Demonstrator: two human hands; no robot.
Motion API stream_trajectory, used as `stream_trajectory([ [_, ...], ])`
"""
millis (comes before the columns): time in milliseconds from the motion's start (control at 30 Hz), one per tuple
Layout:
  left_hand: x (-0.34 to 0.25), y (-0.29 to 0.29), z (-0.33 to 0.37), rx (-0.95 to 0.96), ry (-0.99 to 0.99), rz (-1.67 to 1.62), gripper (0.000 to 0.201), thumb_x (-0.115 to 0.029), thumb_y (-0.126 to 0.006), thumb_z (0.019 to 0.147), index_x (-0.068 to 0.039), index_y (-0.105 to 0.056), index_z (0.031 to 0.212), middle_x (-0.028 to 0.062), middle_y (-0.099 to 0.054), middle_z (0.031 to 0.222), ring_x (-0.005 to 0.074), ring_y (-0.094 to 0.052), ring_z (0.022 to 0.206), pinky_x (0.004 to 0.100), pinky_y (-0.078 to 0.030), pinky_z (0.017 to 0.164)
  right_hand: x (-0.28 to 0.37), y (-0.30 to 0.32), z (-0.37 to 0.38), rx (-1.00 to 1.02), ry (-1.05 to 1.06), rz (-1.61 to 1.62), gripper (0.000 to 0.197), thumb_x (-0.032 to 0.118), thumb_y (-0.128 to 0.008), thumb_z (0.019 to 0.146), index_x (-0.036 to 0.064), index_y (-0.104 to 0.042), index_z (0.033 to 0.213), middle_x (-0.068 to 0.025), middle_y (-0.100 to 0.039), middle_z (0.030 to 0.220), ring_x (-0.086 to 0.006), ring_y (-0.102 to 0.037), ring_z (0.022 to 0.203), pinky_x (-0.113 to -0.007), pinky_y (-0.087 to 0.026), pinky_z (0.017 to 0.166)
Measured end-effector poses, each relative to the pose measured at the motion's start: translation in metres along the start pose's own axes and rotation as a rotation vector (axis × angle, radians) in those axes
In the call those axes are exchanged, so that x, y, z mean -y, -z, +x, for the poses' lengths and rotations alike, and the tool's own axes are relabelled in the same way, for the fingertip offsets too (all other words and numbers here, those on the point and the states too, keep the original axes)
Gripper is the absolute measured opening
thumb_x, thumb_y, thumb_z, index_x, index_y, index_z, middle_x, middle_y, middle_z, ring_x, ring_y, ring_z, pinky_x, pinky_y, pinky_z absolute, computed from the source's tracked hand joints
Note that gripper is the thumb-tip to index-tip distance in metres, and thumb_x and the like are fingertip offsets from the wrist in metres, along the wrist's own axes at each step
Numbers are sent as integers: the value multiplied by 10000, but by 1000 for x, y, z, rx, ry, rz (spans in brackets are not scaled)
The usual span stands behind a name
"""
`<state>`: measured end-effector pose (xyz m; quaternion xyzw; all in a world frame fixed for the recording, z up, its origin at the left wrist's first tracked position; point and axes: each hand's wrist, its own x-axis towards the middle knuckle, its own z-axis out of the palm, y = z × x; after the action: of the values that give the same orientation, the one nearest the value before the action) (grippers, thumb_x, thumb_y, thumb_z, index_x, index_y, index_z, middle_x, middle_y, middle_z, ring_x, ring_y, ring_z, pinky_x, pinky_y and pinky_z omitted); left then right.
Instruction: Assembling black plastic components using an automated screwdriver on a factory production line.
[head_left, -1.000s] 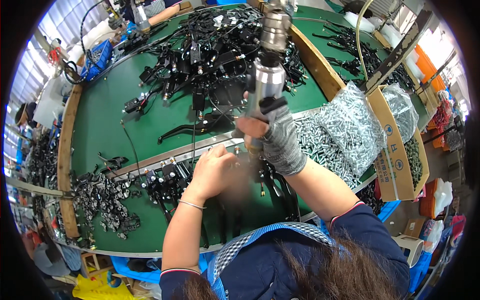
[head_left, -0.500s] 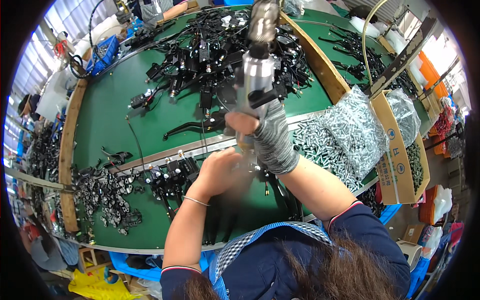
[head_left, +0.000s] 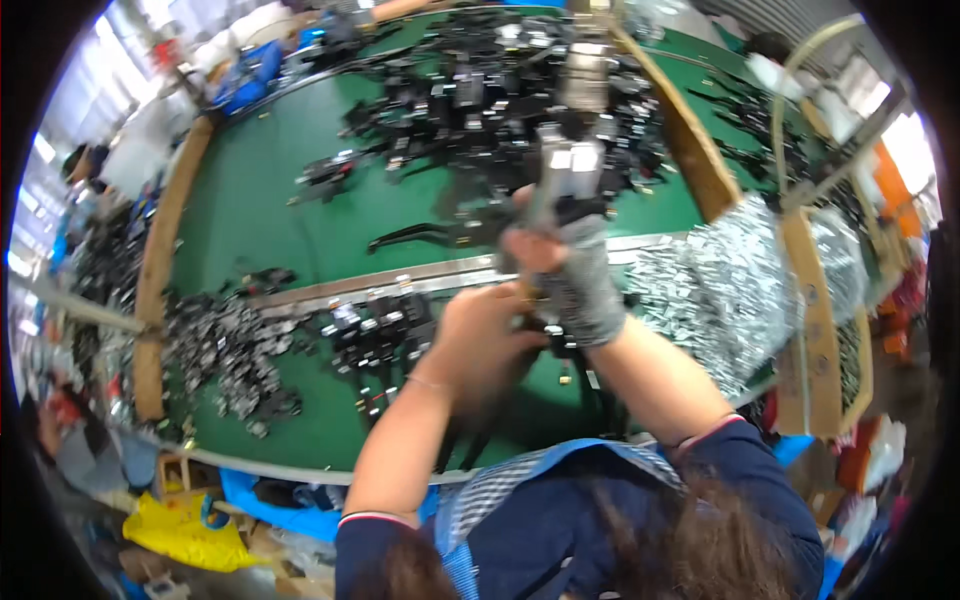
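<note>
My right hand (head_left: 570, 270), in a grey knit glove, grips a hanging powered screwdriver (head_left: 570, 150) and holds it upright over the green table (head_left: 300, 220). Just below and left of it, my bare left hand (head_left: 480, 335) is closed on a black metal part (head_left: 545, 335) right under the tool's tip; motion blur hides the part's shape. A thin bracelet circles my left wrist.
Heaps of black parts (head_left: 480, 90) cover the far half of the table and lie at my left (head_left: 225, 350). A metal rail (head_left: 400, 280) crosses the table. Clear bags of silvery screws (head_left: 730, 280) sit in wooden bins on the right. People work at the far left.
The view has shifted and blurred. My right hand with the screwdriver has stayed over the part while my left hand keeps its grip below it.
</note>
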<state>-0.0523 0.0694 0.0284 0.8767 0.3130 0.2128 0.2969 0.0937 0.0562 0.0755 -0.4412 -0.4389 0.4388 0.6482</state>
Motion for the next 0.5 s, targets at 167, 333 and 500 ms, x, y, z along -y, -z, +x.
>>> stream_trajectory([
  [167, -4, -25, -10, -243, 89, 191, 318, -390, -750, 674, -151, -656, 861, 64, -570, 907, 289, -523, 964, 415, -419, 799, 5, 29, -1, 25, 122, 262, 248, 149, -600, 852, 43, -573, 1075, -65, -640, 963, -179, -620, 824, -310, -497, 677],
  [333, -10, 10, -68, -659, 43, 216, 325, -255, -779, 660, -163, -679, 955, 60, -542, 963, 325, -460, 1085, 427, -371, 916, 14, 43, -9, 42, 276, -172, 448, 183, -634, 842, 36, -497, 1242, -80, -606, 1074, -147, -590, 938, -283, -483, 819],
  [500, 74, 62, -193, -942, 692, 652, 127, -145, -676, 799, -45, -624, 859, 121, -506, 846, 266, -553, 709, 356, -470, 638, -13, 201, -48, 14, -77, -775, 143, 90, -607, 865, 13, -606, 986, -55, -646, 916, -146, -600, 828, -295, -484, 744],
])
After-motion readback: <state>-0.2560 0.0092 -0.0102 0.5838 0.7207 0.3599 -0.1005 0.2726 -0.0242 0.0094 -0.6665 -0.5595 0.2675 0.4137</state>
